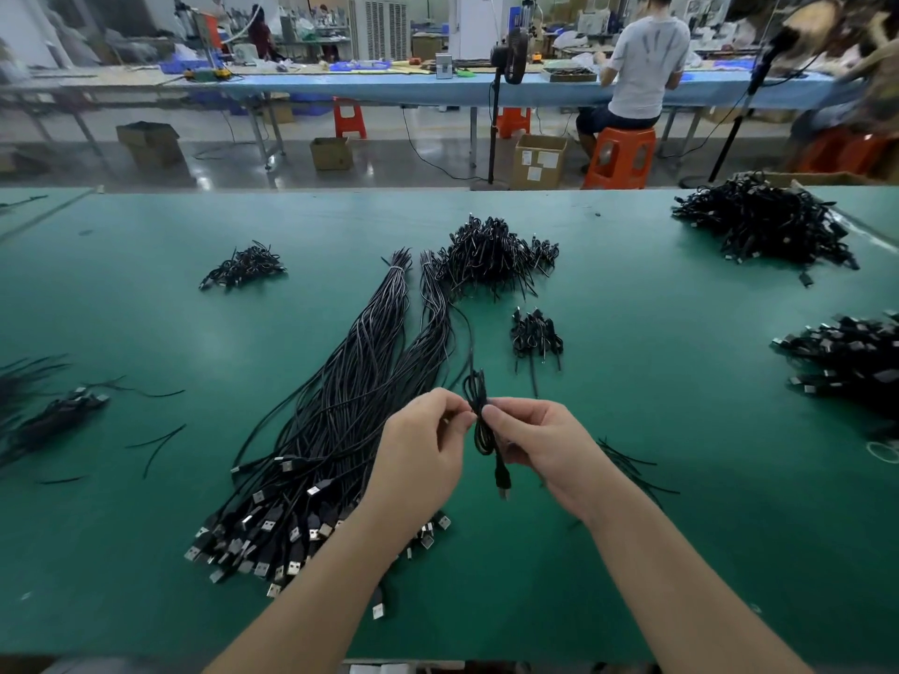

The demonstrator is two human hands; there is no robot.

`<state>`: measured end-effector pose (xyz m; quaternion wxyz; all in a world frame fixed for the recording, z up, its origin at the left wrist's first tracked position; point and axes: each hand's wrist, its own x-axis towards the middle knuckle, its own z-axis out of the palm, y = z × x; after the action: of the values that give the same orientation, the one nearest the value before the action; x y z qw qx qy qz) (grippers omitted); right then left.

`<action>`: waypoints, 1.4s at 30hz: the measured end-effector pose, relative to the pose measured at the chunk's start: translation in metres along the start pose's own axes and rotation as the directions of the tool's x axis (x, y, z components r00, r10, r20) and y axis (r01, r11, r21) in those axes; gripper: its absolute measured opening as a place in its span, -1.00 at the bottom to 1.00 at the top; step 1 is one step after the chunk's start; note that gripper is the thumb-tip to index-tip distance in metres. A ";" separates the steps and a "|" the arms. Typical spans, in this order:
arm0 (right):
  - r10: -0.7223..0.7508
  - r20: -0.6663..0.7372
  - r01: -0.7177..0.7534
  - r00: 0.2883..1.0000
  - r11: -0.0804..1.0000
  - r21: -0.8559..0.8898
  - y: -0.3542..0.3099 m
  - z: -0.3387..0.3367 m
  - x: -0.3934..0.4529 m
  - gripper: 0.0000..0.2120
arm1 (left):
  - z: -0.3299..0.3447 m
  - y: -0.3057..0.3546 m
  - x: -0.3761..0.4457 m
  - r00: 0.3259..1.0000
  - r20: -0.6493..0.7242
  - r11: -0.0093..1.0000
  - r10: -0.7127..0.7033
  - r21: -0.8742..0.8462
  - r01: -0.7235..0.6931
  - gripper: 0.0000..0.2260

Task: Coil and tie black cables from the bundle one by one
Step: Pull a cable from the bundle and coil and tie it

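Note:
A long bundle of black USB cables (340, 415) lies on the green table (681, 381), plugs fanned out near me. Above the table I hold one black cable folded into a narrow coil (479, 406); its USB plug (502, 484) hangs below. My left hand (423, 449) pinches the coil's middle from the left. My right hand (545, 445) pinches it from the right, fingers curled round the lower strands. One strand of this cable trails up toward the bundle's far end.
Piles of coiled tied cables sit at centre back (491, 255), back left (243, 267), a small one (535, 333) and two at the right (764, 226), (846, 357). Loose black ties (632, 464) lie right of my hands. More cables at the left edge (48, 415).

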<state>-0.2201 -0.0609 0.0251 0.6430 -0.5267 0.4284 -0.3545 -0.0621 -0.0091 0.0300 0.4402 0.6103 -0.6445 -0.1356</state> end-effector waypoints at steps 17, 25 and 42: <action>0.044 -0.019 -0.044 0.999 0.999 0.001 -0.009 -0.004 -0.006 -0.67 | -0.012 0.009 0.006 0.999 0.012 0.999 0.035 -0.040 -0.034 -0.94; 0.043 0.117 -0.053 0.992 0.996 0.078 -0.010 -0.001 -0.007 -0.80 | 0.003 0.002 -0.002 0.966 -0.092 0.968 0.240 0.102 -0.231 -0.97; -0.110 0.003 0.104 0.994 0.953 0.285 0.003 -0.009 -0.010 -0.89 | 0.004 0.017 0.003 0.955 0.136 0.898 -0.262 -0.329 0.293 -0.90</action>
<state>-0.2326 -0.0544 0.0237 0.6958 -0.4548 0.3377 -0.4416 -0.0756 -0.0093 0.0410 0.4876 0.6026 -0.5357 -0.3349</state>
